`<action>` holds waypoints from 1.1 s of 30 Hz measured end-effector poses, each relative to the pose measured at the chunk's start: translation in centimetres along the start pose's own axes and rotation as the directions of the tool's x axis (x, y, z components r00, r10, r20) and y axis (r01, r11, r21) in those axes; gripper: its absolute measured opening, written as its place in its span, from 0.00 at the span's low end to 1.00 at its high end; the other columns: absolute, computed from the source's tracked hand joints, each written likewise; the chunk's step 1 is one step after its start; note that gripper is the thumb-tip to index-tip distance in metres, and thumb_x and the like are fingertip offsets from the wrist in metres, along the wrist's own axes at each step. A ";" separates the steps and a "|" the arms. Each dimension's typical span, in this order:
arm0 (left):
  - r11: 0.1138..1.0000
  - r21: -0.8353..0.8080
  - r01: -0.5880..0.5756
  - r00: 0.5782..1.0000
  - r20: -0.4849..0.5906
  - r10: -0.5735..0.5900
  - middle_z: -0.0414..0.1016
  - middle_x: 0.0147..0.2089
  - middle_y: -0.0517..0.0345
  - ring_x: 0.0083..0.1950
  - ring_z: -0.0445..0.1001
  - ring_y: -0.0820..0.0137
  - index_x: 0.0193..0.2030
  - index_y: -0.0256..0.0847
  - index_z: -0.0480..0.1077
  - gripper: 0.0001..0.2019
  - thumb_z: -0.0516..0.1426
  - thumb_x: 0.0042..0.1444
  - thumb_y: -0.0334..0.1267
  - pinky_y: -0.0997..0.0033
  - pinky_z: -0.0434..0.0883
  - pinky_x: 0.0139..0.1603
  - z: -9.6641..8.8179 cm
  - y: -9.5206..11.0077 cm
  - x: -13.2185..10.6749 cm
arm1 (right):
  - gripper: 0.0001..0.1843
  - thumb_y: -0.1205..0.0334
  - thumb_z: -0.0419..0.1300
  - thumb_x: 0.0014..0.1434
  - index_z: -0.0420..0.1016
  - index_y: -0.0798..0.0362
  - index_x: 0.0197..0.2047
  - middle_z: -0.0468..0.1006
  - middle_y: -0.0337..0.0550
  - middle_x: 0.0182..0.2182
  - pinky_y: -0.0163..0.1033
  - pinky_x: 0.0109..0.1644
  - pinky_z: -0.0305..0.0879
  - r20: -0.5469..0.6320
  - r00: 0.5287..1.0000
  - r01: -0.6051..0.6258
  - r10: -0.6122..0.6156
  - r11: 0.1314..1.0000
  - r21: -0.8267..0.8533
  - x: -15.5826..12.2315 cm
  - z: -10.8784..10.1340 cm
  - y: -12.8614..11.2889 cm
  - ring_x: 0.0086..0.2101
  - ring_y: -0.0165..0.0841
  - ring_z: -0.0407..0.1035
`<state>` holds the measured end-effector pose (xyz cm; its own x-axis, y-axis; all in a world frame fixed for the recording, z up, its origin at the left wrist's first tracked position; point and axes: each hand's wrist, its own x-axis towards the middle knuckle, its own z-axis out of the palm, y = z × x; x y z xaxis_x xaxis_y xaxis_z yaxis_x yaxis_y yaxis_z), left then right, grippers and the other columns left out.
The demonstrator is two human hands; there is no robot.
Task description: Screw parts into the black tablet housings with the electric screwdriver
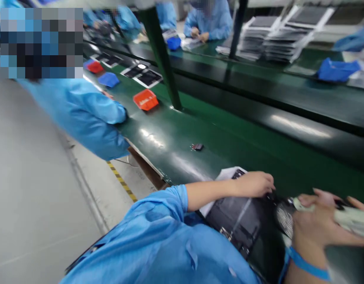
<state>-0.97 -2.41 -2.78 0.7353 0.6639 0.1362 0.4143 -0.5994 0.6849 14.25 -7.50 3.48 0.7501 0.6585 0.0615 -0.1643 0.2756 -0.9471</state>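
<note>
My left hand (257,184) reaches over a dark flat panel (238,219) with white sheeting at its edges. Its fingers are curled together at a small black part (270,196); what they pinch is hidden. On the right, my right hand (316,221), smeared by motion, is wrapped round a pale green handheld tool (351,221). A blue band circles that wrist. Close by its inner side is a round, ridged, metal-looking thing (285,217), partly covered by the hand. I cannot tell whether it belongs to the tool.
A small dark part with reddish bits (197,147) lies on the green bench (182,130). Farther along are an orange bin (145,99), a blue bin (108,79) and panels (148,77). A green post (162,59) rises mid-bench. Co-worker in blue (90,114) at left; stacked panels (282,39) behind.
</note>
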 end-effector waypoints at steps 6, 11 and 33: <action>0.991 0.087 0.103 0.995 -0.025 -0.101 0.86 0.50 0.43 0.54 0.81 0.57 0.46 0.36 0.88 0.17 0.57 0.84 0.31 0.56 0.76 0.65 -0.5 0.7 0.2 | 0.27 0.47 0.79 0.55 0.73 0.43 0.51 0.85 0.35 0.33 0.42 0.23 0.71 0.164 0.968 0.207 -0.190 0.974 -0.091 0.3 0.9 0.3 0.19 0.28 0.64; 0.989 0.100 0.113 0.994 -0.016 -0.112 0.82 0.49 0.46 0.50 0.77 0.59 0.46 0.37 0.88 0.18 0.57 0.84 0.32 0.56 0.76 0.61 -0.5 1.0 0.1 | 0.30 0.41 0.80 0.59 0.71 0.43 0.53 0.84 0.35 0.35 0.44 0.25 0.73 0.229 0.957 0.208 -0.178 0.971 -0.115 0.2 0.7 0.7 0.20 0.29 0.64; 0.979 0.188 -0.083 0.997 0.022 0.080 0.90 0.54 0.37 0.57 0.86 0.55 0.54 0.34 0.89 0.15 0.58 0.83 0.30 0.56 0.77 0.64 0.7 0.0 0.4 | 0.28 0.45 0.82 0.46 0.79 0.34 0.47 0.79 0.38 0.29 0.65 0.35 0.79 0.196 0.977 0.125 -0.078 0.963 -0.240 -0.9 0.3 1.7 0.22 0.43 0.70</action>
<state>-0.30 -2.44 -3.25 0.7779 0.6036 0.1748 0.4453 -0.7257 0.5245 13.13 -7.39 1.92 0.6203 0.7596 0.1958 0.0891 0.1798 -0.9797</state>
